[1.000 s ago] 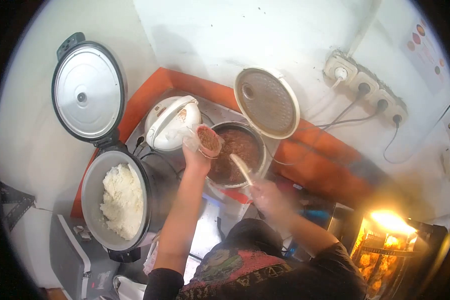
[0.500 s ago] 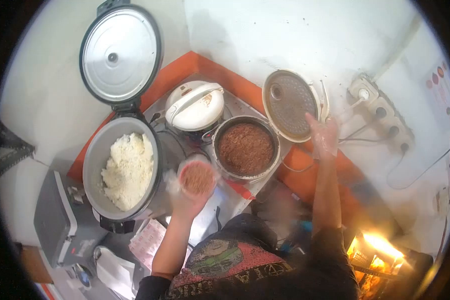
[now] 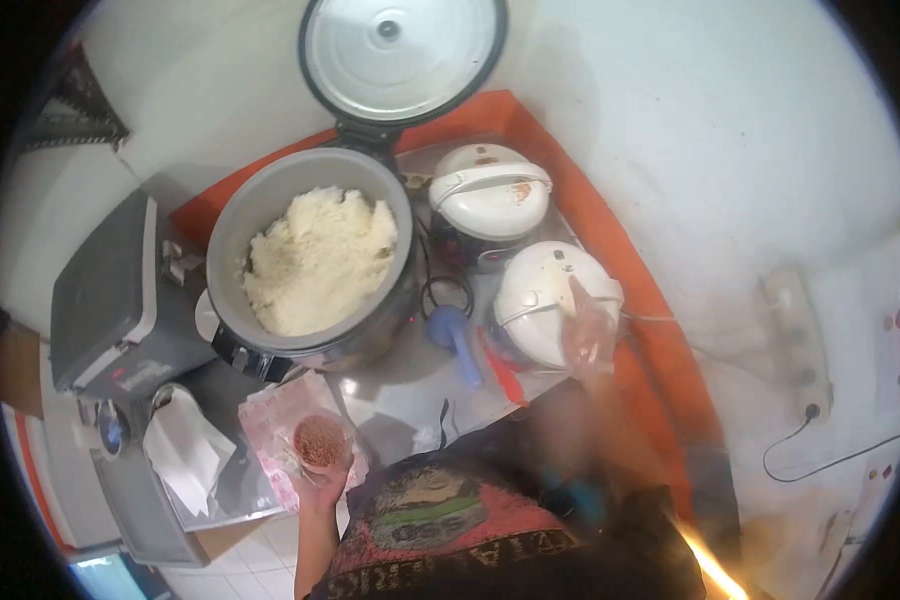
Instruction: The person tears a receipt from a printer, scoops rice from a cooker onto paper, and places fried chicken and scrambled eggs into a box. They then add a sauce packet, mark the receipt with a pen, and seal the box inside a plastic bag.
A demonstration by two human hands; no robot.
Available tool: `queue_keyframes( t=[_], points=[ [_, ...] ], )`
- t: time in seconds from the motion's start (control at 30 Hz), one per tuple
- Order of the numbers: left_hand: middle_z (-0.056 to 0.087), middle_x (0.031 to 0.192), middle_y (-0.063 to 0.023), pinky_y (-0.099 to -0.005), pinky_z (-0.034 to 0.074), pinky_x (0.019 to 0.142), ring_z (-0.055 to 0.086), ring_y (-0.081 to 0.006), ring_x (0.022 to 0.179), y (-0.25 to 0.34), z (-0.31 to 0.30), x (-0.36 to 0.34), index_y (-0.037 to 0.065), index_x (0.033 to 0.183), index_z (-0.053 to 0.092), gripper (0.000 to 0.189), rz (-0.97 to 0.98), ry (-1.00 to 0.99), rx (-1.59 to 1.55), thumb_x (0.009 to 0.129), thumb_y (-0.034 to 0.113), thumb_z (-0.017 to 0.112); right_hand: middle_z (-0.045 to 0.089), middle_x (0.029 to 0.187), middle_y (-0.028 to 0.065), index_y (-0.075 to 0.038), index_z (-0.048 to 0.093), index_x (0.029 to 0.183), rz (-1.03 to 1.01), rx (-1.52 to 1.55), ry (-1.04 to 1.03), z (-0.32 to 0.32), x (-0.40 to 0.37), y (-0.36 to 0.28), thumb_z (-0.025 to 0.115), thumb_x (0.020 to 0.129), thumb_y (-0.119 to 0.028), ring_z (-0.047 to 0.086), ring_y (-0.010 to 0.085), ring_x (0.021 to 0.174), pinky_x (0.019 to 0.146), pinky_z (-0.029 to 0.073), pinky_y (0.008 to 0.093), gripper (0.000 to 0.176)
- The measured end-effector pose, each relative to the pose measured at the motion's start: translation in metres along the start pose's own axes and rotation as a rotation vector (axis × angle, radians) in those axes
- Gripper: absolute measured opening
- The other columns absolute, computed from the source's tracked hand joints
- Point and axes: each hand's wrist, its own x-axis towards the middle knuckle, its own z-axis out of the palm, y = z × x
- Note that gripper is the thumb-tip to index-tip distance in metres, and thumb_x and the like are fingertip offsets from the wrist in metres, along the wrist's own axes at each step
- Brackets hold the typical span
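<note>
My left hand (image 3: 320, 485), in a clear plastic glove, is closed around a small bowl of reddish-brown rice (image 3: 322, 441), held over pink printed paper sheets (image 3: 270, 425). On the right, my right hand (image 3: 590, 340), also gloved and slightly blurred, rests with outstretched fingers on the closed lid of the nearer white rice cooker (image 3: 535, 290). A second white rice cooker (image 3: 490, 205) stands behind it, lid down. The large rice cooker (image 3: 232, 225) has its lid (image 3: 400, 55) raised, and white rice (image 3: 320, 260) is heaped inside.
Between the cookers and my body lie a blue scoop (image 3: 454, 340) and a red utensil (image 3: 502, 372). A grey cooler box (image 3: 105, 290) stands left, with white paper (image 3: 185, 455) below it. A power strip (image 3: 800, 340) is on the right wall; a bright flame-like glow (image 3: 715, 565) shows lower right.
The nearer white cooker's lid has gone from raised to closed under my right hand. My left hand has moved the bowl away from that cooker, towards the paper sheets. The view has turned left.
</note>
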Motion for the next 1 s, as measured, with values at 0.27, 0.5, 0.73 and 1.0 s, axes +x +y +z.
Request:
queue_keyframes(
  t=[0.27, 0.5, 0.73, 1.0],
  points=[
    [0.056, 0.133, -0.0063, -0.0506, 0.043, 0.102, 0.052, -0.0257, 0.122, 0.012, -0.023, -0.004, 0.016, 0.133, 0.052, 0.043, 0.435, 0.021, 0.969, 0.097, 0.038, 0.047, 0.068, 0.11, 0.0189, -0.008, 0.069, 0.117, -0.006, -0.164, -0.337, -0.072, -0.016, -0.024, 0.061, 0.084, -0.024, 0.061, 0.0371, 0.105, 0.093, 0.046, 0.0454, 0.037],
    [0.061, 0.129, -0.0095, -0.0482, 0.048, 0.095, 0.055, -0.0288, 0.122, 0.037, -0.096, -0.012, 0.015, 0.129, 0.057, 0.044, 0.407, 0.1, 0.141, 0.094, 0.041, 0.049, 0.067, 0.092, 0.024, -0.009, 0.069, 0.108, 0.227, -0.552, -0.408, -0.093, -0.031, 0.012, 0.061, 0.087, -0.034, 0.064, 0.0411, 0.087, 0.079, 0.047, 0.0516, 0.034],
    [0.058, 0.131, -0.0147, -0.0478, 0.045, 0.1, 0.055, -0.0319, 0.12, 0.073, -0.108, 0.026, 0.01, 0.124, 0.058, 0.044, 0.456, 0.266, 0.932, 0.086, 0.031, 0.063, 0.068, 0.102, 0.0159, -0.001, 0.066, 0.115, 0.496, 0.223, -0.076, -0.065, -0.016, -0.081, 0.059, 0.092, -0.016, 0.064, 0.0262, 0.097, 0.082, 0.051, 0.038, 0.029],
    [0.023, 0.159, -0.0155, -0.0536, 0.027, 0.113, 0.027, -0.0385, 0.142, 0.094, -0.088, 0.008, 0.011, 0.153, 0.024, 0.113, 0.5, 0.112, 2.161, 0.062, 0.036, 0.087, 0.068, 0.105, 0.0071, -0.002, 0.07, 0.106, -0.036, 0.236, -0.123, 0.053, -0.084, -0.201, 0.057, 0.092, -0.007, 0.064, 0.0182, 0.095, 0.083, 0.051, 0.0306, 0.02]
  ],
)
